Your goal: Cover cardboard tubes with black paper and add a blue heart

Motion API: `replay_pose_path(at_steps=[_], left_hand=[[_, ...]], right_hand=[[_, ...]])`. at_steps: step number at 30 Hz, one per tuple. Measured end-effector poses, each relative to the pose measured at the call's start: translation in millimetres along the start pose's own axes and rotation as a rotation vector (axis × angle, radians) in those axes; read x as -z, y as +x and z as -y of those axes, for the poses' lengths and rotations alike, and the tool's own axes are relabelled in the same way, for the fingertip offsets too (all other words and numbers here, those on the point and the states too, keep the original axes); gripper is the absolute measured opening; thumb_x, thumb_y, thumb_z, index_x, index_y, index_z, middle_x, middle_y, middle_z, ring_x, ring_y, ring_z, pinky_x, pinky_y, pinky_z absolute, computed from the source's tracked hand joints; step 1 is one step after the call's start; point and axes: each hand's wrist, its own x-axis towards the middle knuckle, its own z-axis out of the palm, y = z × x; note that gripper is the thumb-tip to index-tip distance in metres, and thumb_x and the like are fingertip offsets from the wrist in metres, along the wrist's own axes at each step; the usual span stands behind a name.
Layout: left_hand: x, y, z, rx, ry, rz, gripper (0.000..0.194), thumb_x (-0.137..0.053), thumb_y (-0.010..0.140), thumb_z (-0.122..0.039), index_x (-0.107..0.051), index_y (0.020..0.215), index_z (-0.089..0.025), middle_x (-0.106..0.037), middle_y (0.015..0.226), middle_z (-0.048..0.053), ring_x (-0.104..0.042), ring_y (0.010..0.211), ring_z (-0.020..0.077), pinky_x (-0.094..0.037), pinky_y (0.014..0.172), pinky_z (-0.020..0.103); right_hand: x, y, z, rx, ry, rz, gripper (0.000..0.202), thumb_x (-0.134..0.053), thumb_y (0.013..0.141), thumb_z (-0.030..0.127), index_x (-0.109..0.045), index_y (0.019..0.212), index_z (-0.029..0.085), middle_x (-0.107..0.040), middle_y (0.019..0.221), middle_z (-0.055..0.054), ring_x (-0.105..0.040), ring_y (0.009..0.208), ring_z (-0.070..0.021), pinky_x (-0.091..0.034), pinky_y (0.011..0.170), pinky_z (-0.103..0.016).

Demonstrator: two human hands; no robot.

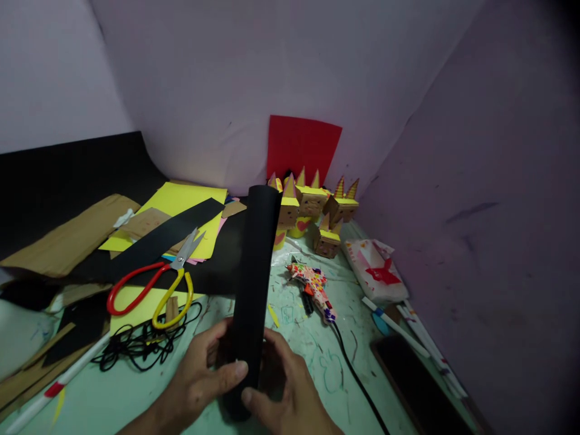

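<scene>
A rolled tube of black paper [254, 260] stands nearly upright in front of me, its top leaning slightly right. My left hand [206, 368] grips its lower part from the left, thumb pressed on the front. From the right, my right hand [290, 380] closes round the same lower end, its thumb near the bottom edge. Fingers behind the tube are partly hidden. Left of the tube lie scissors [179, 260] with one red and one yellow handle, blades slightly apart. A patterned glue gun [312, 284] rests to the right of the tube.
Several cardboard animal-like figures [312, 202] stand at the back before a red sheet [301, 148]. Yellow paper [206, 232], cardboard [67, 235] and a tangled black cord [140, 344] lie left. A tissue pack [378, 272] and a dark phone [419, 380] lie right, beside the wall.
</scene>
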Motion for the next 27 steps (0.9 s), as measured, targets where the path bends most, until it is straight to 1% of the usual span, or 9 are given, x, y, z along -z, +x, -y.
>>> replay_pose_path(at_steps=[4, 8, 11, 14, 17, 20, 23, 25, 27], left_hand=[[0.7, 0.5, -0.5, -0.036, 0.053, -0.033, 0.046, -0.075, 0.07, -0.034, -0.06, 0.111, -0.019, -0.071, 0.103, 0.008, -0.066, 0.096, 0.0278, -0.052, 0.083, 0.034], [-0.9, -2.7, -11.3, -0.194, 0.089, -0.344, 0.041, -0.08, 0.063, -0.024, -0.065, 0.1, -0.019, -0.073, 0.095, 0.005, -0.068, 0.091, 0.0253, -0.054, 0.079, 0.029], [-5.1, -5.5, -25.3, -0.326, 0.021, -0.487, 0.034, -0.081, 0.061, -0.019, -0.069, 0.093, -0.018, -0.073, 0.099, 0.007, -0.068, 0.091, 0.0246, -0.054, 0.078, 0.027], [-9.2, -4.4, -37.9, -0.279, -0.239, -0.444, 0.037, -0.083, 0.057, -0.021, -0.071, 0.092, -0.017, -0.075, 0.094, 0.007, -0.069, 0.086, 0.0232, -0.057, 0.073, 0.026], [-13.7, 0.6, -42.3, -0.087, -0.501, -0.447, 0.033, -0.081, 0.057, -0.019, -0.071, 0.088, -0.015, -0.076, 0.088, 0.008, -0.07, 0.081, 0.0213, -0.059, 0.071, 0.027], [-20.0, 3.3, -37.6, 0.044, -0.636, -0.456, 0.021, -0.074, 0.062, -0.009, -0.071, 0.082, -0.015, -0.076, 0.083, 0.006, -0.071, 0.074, 0.0182, -0.06, 0.068, 0.024], [-26.8, 0.4, -29.6, 0.098, -0.692, -0.371, 0.025, -0.073, 0.063, -0.007, -0.071, 0.086, -0.017, -0.076, 0.083, 0.006, -0.071, 0.072, 0.0191, -0.06, 0.067, 0.026], [-30.8, -2.3, -25.9, 0.109, -0.702, -0.333, 0.034, -0.075, 0.062, -0.007, -0.071, 0.094, -0.019, -0.076, 0.083, 0.005, -0.071, 0.073, 0.0207, -0.061, 0.067, 0.027], [-33.8, -3.1, -25.4, 0.111, -0.709, -0.339, 0.041, -0.075, 0.061, -0.007, -0.07, 0.099, -0.02, -0.076, 0.081, 0.004, -0.071, 0.073, 0.0212, -0.06, 0.069, 0.027]], right_hand=[[4.0, 0.9, 0.3, 0.095, -0.144, -0.022, 0.056, -0.063, 0.07, 0.01, -0.05, 0.123, 0.024, -0.066, 0.112, -0.007, -0.062, 0.102, -0.0247, -0.048, 0.091, -0.041], [11.1, 1.3, -8.6, 0.145, -0.35, -0.16, 0.054, -0.063, 0.076, 0.02, -0.045, 0.127, 0.023, -0.062, 0.116, -0.011, -0.06, 0.101, -0.0247, -0.048, 0.088, -0.043], [15.2, 3.4, -13.2, 0.121, -0.286, -0.269, 0.04, -0.059, 0.081, 0.025, -0.049, 0.119, 0.024, -0.063, 0.111, -0.01, -0.06, 0.096, -0.0224, -0.05, 0.083, -0.042], [17.1, 5.6, -12.9, 0.134, -0.117, -0.275, 0.037, -0.061, 0.083, 0.037, -0.051, 0.116, 0.024, -0.063, 0.109, -0.01, -0.061, 0.097, -0.0225, -0.05, 0.085, -0.043], [16.0, 4.0, -7.9, 0.222, -0.019, -0.135, 0.066, -0.07, 0.073, 0.054, -0.045, 0.128, 0.026, -0.057, 0.128, -0.013, -0.057, 0.113, -0.0265, -0.045, 0.095, -0.046], [9.1, -1.4, 1.0, 0.371, -0.119, -0.054, 0.092, -0.068, 0.067, 0.066, -0.031, 0.141, 0.028, -0.036, 0.148, -0.014, -0.038, 0.133, -0.0308, -0.034, 0.106, -0.05], [-5.3, -5.0, 12.8, 0.564, -0.292, -0.15, 0.085, -0.052, 0.079, 0.067, -0.02, 0.146, 0.026, -0.022, 0.155, -0.012, -0.021, 0.141, -0.0312, -0.021, 0.113, -0.053], [-15.9, -3.5, 20.6, 0.694, -0.403, -0.263, 0.077, -0.049, 0.085, 0.061, -0.019, 0.146, 0.025, -0.022, 0.154, -0.012, -0.022, 0.141, -0.0313, -0.02, 0.113, -0.054], [-22.6, 0.3, 26.2, 0.8, -0.501, -0.374, 0.066, -0.048, 0.088, 0.053, -0.026, 0.142, 0.024, -0.03, 0.149, -0.013, -0.03, 0.137, -0.0311, -0.026, 0.111, -0.053]])
